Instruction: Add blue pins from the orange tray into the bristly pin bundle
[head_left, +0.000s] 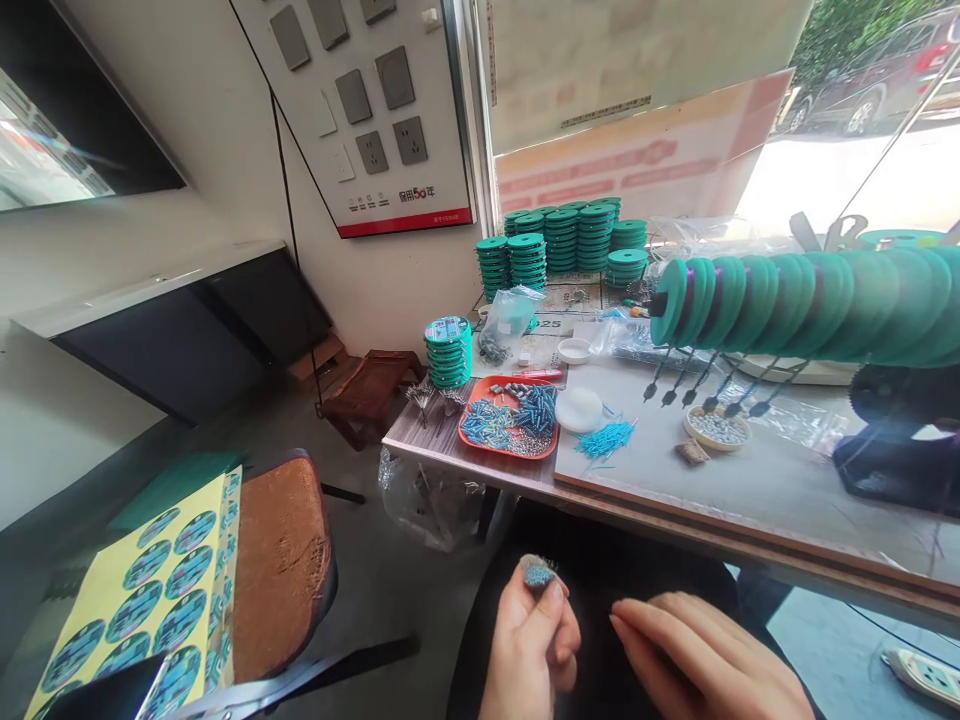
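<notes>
My left hand is closed low in the middle of the view, in front of the table edge. Between its thumb and forefinger sits a small blue-grey piece with a mottled top; its exact kind does not show. A little to the right is my right hand, apart from the left, its fingertips pressed together in a pinch. Whatever they hold, if anything, is hidden or too small to name. Nearest on the table are an orange tray of small blue and metal parts and a pile of thin blue tubes.
A row of green spools hangs on a rod at the right. More stacked green spools stand at the back. A dish of grey beads and a white round lid lie on the table. A chair with sticker sheets stands left.
</notes>
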